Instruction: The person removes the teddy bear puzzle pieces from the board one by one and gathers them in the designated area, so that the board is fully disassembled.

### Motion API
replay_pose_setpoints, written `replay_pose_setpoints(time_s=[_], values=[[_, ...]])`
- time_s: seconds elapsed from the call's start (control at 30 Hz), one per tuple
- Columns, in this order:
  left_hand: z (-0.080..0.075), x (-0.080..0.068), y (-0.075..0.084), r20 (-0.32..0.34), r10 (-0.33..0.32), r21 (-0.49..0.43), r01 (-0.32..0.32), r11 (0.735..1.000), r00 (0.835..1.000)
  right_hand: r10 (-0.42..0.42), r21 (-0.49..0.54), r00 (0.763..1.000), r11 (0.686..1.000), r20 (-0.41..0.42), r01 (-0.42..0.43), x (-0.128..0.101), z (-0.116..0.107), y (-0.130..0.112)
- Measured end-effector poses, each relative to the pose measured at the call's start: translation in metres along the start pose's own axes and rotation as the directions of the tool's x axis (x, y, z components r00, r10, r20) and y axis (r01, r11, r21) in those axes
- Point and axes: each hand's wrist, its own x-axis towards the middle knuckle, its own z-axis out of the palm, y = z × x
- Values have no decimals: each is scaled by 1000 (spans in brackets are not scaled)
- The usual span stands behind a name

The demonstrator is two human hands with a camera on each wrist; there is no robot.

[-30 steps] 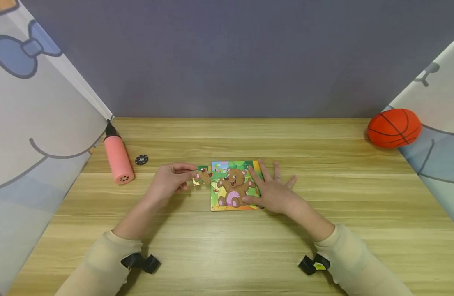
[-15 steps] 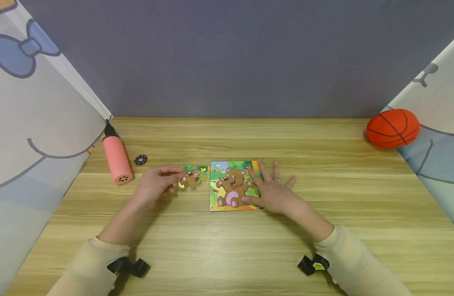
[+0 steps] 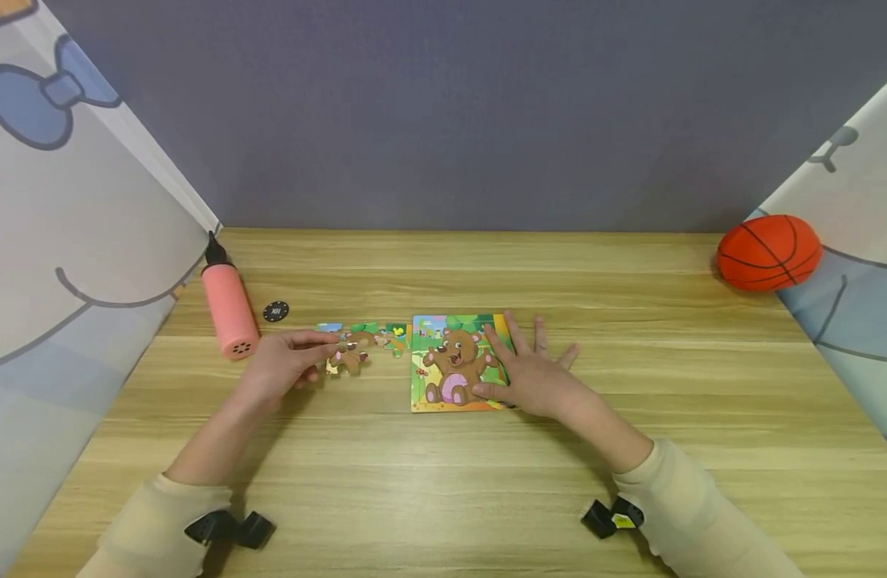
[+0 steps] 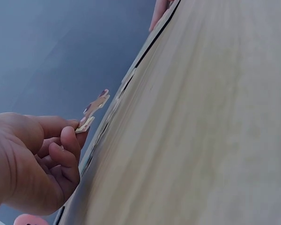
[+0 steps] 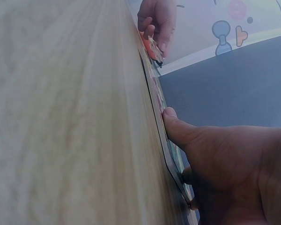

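Observation:
My left hand pinches a jigsaw piece printed with part of a brown bear, between thumb and fingertips. The left wrist view has this jigsaw piece tilted and raised off the table. Just behind it, a row of loose jigsaw pieces lies to the left of a square bear puzzle. My right hand rests on the puzzle's right side with fingers spread, hiding part of that edge. In the right wrist view the right hand's thumb touches the puzzle's surface.
A pink hand pump with a black nozzle lies at the left, beside a black round chip. An orange-red basketball-patterned ball sits at the far right. A grey panel rises behind the wooden table.
My left hand has moved left with the pinched jigsaw piece, away from the puzzle. More of the loose pieces beneath it show now. The right hand has stayed in place.

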Motion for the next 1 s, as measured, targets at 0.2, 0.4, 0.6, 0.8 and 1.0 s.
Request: replay_pose_setpoints(time_s=[0.2,0.4,0.6,0.8,1.0], values=[[-11,-4,-7,-7,3,34,-3,999,1000,1,4,1000,1000,-2,-1,0,0,-1],[-21,-7,-11,-16,0,58,1,998,1000,0,8,1000,1000,-6,0,0,0,-1],[-27,-6,-17,-3,26,80,-26,996,1000,1,11,1000,1000,-2,-1,0,0,0],[-28,-5,-20,0,40,85,-40,996,999,-4,6,1000,1000,-4,4,0,0,0],[-28,-5,-20,-13,37,97,-35,995,999,-6,10,1000,1000,-7,6,0,-1,1]])
